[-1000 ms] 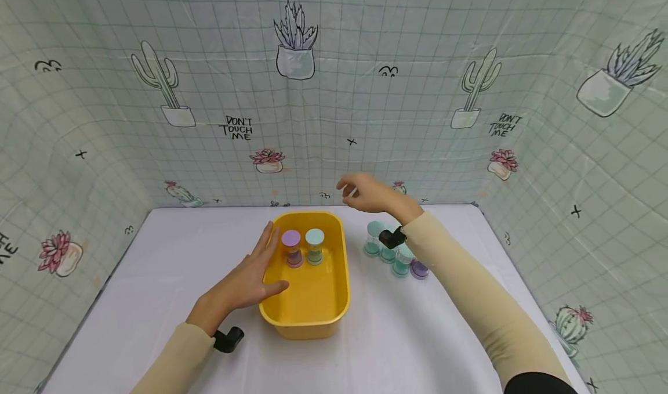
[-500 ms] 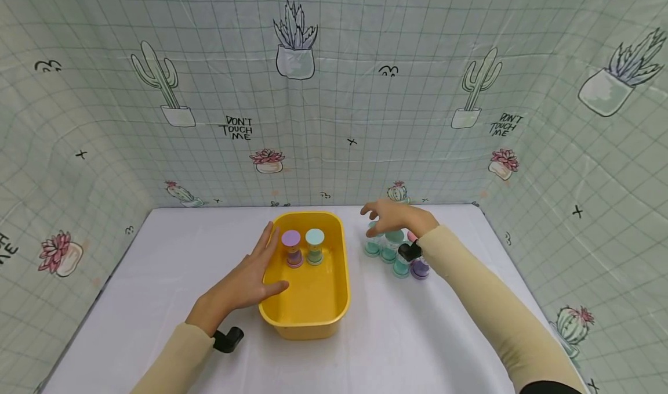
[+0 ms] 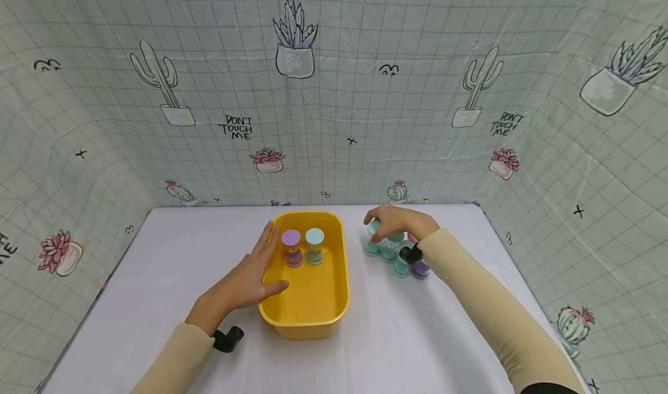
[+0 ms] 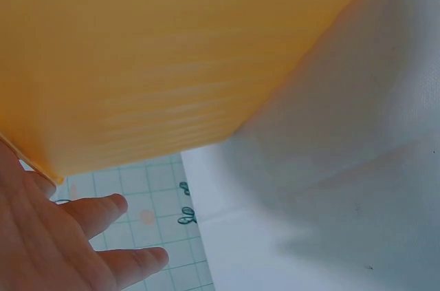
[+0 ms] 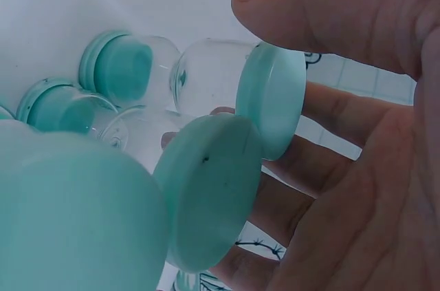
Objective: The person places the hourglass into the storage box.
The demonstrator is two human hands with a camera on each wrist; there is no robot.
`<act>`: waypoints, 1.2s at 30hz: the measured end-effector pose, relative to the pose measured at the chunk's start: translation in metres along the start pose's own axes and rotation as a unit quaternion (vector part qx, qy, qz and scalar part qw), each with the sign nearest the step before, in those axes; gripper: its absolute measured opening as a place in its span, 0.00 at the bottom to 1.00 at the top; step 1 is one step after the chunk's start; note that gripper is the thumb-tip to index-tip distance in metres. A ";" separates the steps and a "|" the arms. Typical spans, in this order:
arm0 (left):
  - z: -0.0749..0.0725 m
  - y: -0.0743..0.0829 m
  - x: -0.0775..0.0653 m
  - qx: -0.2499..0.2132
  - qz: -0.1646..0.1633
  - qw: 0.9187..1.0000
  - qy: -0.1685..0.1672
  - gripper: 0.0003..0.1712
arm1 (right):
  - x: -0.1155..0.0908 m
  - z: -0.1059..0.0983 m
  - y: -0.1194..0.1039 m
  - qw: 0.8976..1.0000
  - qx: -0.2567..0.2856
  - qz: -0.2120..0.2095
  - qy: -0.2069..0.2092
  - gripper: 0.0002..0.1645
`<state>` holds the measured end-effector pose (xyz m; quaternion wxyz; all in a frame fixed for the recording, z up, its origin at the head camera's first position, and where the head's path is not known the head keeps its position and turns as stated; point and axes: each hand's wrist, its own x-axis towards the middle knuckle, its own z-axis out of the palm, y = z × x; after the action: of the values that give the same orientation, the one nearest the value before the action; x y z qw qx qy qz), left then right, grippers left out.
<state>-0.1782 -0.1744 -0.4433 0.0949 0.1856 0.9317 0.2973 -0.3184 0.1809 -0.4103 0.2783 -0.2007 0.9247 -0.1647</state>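
Observation:
In the head view my left hand (image 3: 245, 278) rests at the left rim of a yellow bin (image 3: 308, 325), fingers spread along the side and thumb reaching over the edge. Two small sand timers stand inside, one purple-capped (image 3: 291, 238), the other light-teal-capped (image 3: 315, 237). My right hand (image 3: 399, 221) is around a teal-capped sand timer (image 5: 271, 98) at the back left of a cluster. From the right wrist view, the thumb is above that cap and the fingers reach behind it. A second teal timer (image 5: 210, 191) stands close by, beside the fingers.
More teal sand timers (image 3: 400, 268), a purple one (image 3: 420, 269) and a pink-topped one (image 3: 411, 237) crowd under the right wrist. The white table (image 3: 156, 278) ends at a cloth backdrop (image 3: 334, 104) printed with cacti, on the back and both sides.
My right hand has moved right and down from the backdrop to the timer cluster, its fingers now around a teal cap. The left hand and the bin have stayed put.

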 end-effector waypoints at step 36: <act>0.000 0.001 -0.001 -0.004 -0.003 1.000 0.001 0.65 | -0.031 -0.038 -0.031 0.989 0.027 -0.098 0.110 0.27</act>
<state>-0.1771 -0.1740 -0.4431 0.0952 0.1820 0.9312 0.3011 -0.3085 0.1758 -0.3533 0.1627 -0.2630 0.9209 -0.2371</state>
